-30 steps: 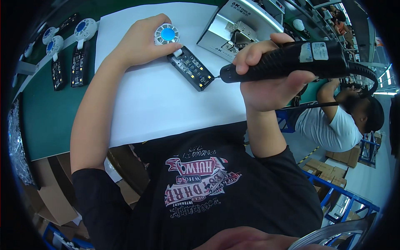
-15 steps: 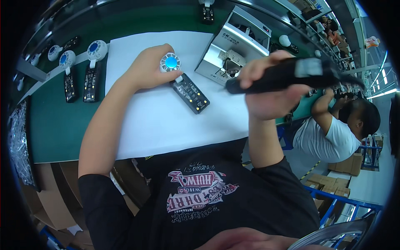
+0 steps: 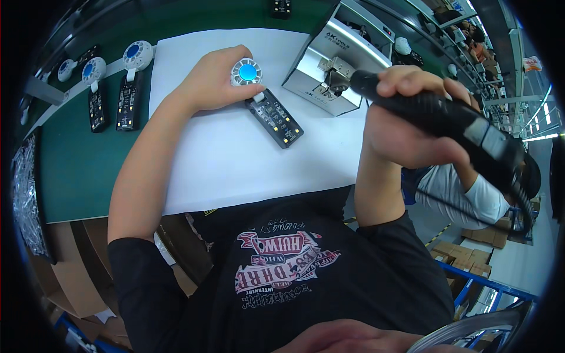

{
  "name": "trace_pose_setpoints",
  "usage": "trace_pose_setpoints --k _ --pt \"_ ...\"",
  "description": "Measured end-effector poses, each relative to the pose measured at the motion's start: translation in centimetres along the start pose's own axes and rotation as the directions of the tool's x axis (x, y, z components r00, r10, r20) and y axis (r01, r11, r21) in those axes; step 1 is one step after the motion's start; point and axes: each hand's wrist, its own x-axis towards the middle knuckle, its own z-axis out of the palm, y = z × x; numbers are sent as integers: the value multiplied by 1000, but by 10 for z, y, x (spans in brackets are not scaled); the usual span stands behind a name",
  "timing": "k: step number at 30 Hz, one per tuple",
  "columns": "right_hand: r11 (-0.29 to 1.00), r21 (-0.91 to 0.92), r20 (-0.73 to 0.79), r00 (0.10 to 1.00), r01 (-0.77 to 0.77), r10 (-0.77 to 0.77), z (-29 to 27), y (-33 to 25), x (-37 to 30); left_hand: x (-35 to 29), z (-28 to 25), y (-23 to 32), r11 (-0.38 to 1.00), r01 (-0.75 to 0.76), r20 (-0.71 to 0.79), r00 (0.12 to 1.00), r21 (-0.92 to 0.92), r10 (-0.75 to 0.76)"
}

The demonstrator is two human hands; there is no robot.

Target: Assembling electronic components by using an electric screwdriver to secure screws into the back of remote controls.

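Note:
My left hand (image 3: 213,81) is closed around a round white head (image 3: 247,72) with a blue centre. A white neck joins that head to a black circuit-board module (image 3: 275,119), which lies tilted on the white sheet (image 3: 235,170). In my right hand (image 3: 406,129) is a black corded electric screwdriver (image 3: 453,120), gripped along its body. Its front end points left at the small metal mechanism on the front of a silver screw feeder (image 3: 312,73). Whether the tip touches the feeder cannot be made out.
Two similar units, white heads (image 3: 139,55) on black modules (image 3: 128,101), lie on the green mat (image 3: 70,176) at the left. Clear plastic wrapping (image 3: 26,194) sits at the left edge. At the right, a co-worker in a white shirt (image 3: 453,188) is partly hidden behind the screwdriver.
My right hand has turned the screwdriver, bringing its front end up to the feeder's front while its rear now slants down to the right. My left hand still holds the white head.

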Motion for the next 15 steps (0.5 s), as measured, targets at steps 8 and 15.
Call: trace_pose_setpoints --k 8,15 --pt "840 -450 -1 941 -302 338 8 7 -7 -3 0 2 1000 18 -10 1000 -4 -18" --pt "863 222 159 890 -454 427 5 -18 -46 -2 0 -2 1000 -7 4 1000 -21 7"
